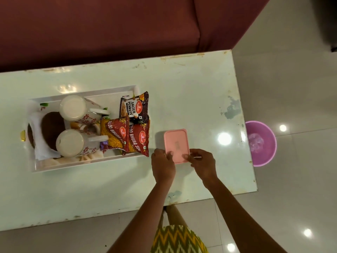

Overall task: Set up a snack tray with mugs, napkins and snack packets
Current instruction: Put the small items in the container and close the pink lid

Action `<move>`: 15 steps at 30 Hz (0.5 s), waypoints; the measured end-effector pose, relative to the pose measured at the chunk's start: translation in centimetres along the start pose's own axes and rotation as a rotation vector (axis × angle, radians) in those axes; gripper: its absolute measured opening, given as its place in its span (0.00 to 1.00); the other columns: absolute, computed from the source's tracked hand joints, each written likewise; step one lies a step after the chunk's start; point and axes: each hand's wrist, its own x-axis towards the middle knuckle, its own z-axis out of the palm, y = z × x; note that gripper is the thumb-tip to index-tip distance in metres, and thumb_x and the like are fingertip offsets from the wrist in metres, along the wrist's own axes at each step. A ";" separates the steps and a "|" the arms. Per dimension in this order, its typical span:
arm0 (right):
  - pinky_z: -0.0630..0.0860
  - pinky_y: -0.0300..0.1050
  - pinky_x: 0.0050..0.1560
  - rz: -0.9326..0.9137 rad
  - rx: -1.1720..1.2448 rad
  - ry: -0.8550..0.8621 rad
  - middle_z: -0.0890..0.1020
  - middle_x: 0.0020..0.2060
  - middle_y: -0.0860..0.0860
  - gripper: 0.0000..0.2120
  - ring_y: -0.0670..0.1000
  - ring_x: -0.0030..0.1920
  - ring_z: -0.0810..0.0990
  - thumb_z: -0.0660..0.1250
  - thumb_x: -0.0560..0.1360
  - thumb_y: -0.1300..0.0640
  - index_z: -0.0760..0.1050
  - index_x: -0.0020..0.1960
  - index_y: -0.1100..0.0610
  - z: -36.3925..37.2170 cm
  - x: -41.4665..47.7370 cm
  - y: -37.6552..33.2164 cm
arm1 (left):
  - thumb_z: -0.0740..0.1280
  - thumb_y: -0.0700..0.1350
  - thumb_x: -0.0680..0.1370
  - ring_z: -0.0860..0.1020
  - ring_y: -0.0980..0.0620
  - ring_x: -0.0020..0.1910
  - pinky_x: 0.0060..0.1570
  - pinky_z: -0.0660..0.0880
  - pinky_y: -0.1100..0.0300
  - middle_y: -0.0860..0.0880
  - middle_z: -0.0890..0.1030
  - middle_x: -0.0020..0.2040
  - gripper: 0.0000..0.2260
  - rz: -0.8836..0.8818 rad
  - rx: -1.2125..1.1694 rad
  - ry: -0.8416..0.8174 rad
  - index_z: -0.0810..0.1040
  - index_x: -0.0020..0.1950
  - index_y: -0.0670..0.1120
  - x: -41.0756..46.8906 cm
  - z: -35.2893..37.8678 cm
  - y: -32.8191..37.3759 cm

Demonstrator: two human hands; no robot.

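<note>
Step in hand, as I judge it: pink box [175, 146], lid on, flat on the desk [191, 84] at frame centre, just right of the tray [82, 164]. It is probably about to be opened or lifted towards the tray.

Left hand [162, 161] grips the near left corner, thumb on the lid. Right hand [202, 162] pinches the near right corner. The hands are apart, with the box between them.

The tray sits centre left, already loaded. Two mugs [73, 108] stand upside down. Snack packets [134, 106] overlap at its right end and hang over the rim. Napkins [39, 149] lie at the left end under the mugs.

To do it well:
- Raise both corners together and keep the box level.
- If the lid is to come off, pin the base with one hand and peel from one corner.
- Little free room shows in the tray.
- The packets' overhang is near the box, so keep the left wrist from nudging them.

Unclear:
- The opaque lid hides the box contents.
- A thin pale strip at the right fingertips could be a tab or the lid lip; cannot tell.
- Dark brown rounds [52, 130] among the napkins are not identified.
- The maroon sofa [109, 24] is cut off at the top edge.
- The desk edge partly hides the pink bin [262, 143] at the right.
</note>
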 end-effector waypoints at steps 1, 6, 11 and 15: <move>0.81 0.43 0.43 0.015 0.021 0.007 0.83 0.39 0.53 0.16 0.51 0.40 0.81 0.75 0.67 0.57 0.79 0.53 0.61 0.1 -0.2 0.3 | 0.63 0.44 0.77 0.78 0.44 0.52 0.40 0.70 0.63 0.39 0.79 0.52 0.11 -0.012 -0.004 -0.006 0.73 0.53 0.37 -0.1 -0.1 -0.2; 0.76 0.29 0.31 0.017 0.042 0.064 0.82 0.34 0.51 0.07 0.47 0.31 0.81 0.76 0.66 0.61 0.79 0.41 0.57 -0.2 0.4 -1.0 | 0.65 0.42 0.76 0.78 0.44 0.50 0.31 0.63 0.68 0.40 0.79 0.49 0.09 0.050 -0.029 0.036 0.74 0.48 0.37 0.0 -0.8 0.5; 0.80 0.41 0.40 0.004 0.108 0.044 0.80 0.31 0.50 0.08 0.49 0.30 0.81 0.76 0.66 0.63 0.78 0.36 0.56 -0.5 2.2 -4.8 | 0.63 0.42 0.77 0.78 0.43 0.51 0.40 0.70 0.60 0.38 0.81 0.51 0.10 0.128 -0.017 0.110 0.75 0.53 0.35 1.2 -2.4 3.2; 0.81 0.43 0.41 0.036 0.185 0.026 0.80 0.31 0.51 0.07 0.49 0.30 0.80 0.76 0.65 0.65 0.78 0.38 0.62 0.6 3.7 -7.0 | 0.61 0.38 0.77 0.76 0.42 0.58 0.44 0.68 0.61 0.38 0.78 0.57 0.12 0.119 0.049 0.126 0.72 0.60 0.36 2.5 -3.4 4.9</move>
